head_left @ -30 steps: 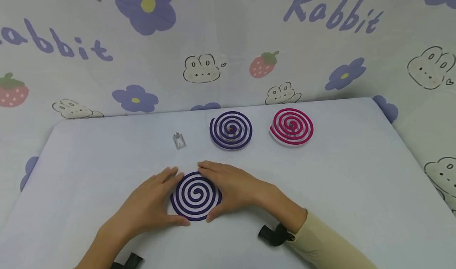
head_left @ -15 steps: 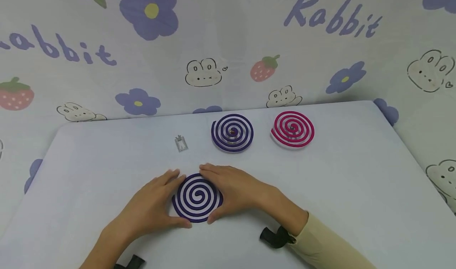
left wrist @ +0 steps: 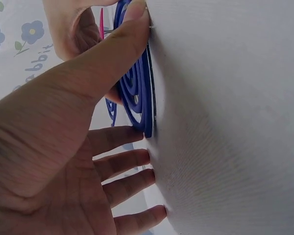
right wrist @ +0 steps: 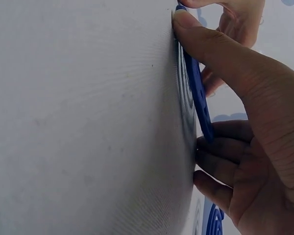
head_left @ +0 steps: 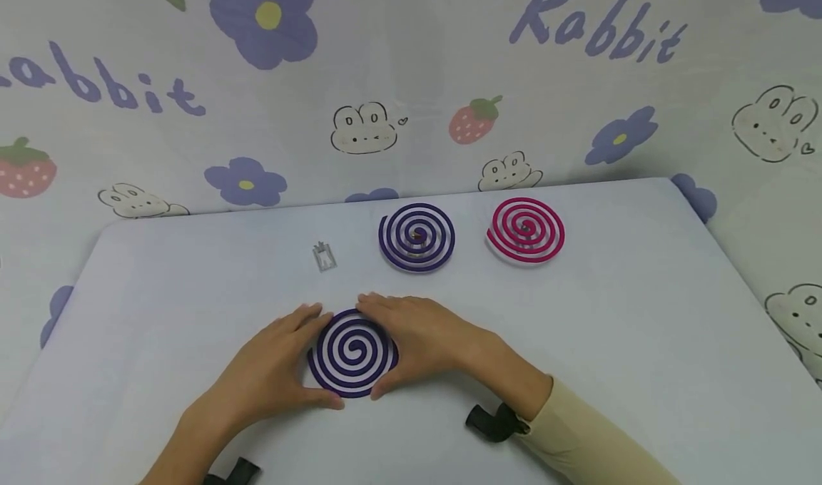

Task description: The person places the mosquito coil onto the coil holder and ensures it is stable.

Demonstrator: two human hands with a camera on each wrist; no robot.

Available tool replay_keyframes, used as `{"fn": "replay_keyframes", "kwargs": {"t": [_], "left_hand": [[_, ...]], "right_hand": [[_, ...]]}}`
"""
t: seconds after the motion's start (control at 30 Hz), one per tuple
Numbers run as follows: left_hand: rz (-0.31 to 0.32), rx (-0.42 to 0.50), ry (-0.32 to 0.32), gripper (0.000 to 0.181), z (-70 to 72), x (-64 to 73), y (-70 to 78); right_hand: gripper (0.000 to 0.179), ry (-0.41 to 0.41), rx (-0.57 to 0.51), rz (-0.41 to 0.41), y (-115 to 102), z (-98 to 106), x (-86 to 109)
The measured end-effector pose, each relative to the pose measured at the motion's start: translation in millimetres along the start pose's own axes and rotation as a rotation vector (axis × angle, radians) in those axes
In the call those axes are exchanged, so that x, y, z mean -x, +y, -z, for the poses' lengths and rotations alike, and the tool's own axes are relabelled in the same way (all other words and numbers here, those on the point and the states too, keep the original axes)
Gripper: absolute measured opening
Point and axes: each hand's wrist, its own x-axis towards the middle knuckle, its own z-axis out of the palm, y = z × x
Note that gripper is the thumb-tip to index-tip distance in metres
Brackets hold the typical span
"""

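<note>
A dark purple-blue mosquito coil lies between both hands, low over the white table. My left hand holds its left side, thumb near the front edge and index fingertip at the back. On the opposite side my right hand grips it the same way. The left wrist view shows the coil edge-on beside the left thumb. In the right wrist view the coil tilts slightly off the table, with a spiral shadow under it, and the right thumb is on its near edge.
Behind the hands, a small silver coil stand lies on the table. Another purple coil and a pink coil sit raised farther back. A patterned curtain hangs behind the table's back edge.
</note>
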Motion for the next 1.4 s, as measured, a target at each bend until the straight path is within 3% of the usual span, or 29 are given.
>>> {"fn": "replay_keyframes", "kwargs": {"t": [0.3,0.57,0.8,1.2,1.4], "left_hand": [[-0.003,-0.004,0.014,0.117,0.4,2.8,-1.9],[-0.016,-0.011,0.025,0.113,0.7,2.7,-3.8],[-0.032,-0.037,0.018,0.111,4.7,-1.6,-4.7],[-0.046,0.014,0.028,0.11,2.8,-13.5,-5.0],[-0.024,0.018,0.055,0.105,3.8,-5.3,-10.1]], "right_hand": [[0.115,0.059,0.024,0.034,1.1,-3.5,-3.1],[0.115,0.056,0.026,0.016,1.2,-2.2,-4.5],[0.115,0.061,0.017,0.009,3.9,-0.6,-7.4],[0.114,0.111,0.012,-0.008,10.3,6.0,-1.0],[0.113,0.136,0.05,0.024,7.3,0.8,-6.7]]}}
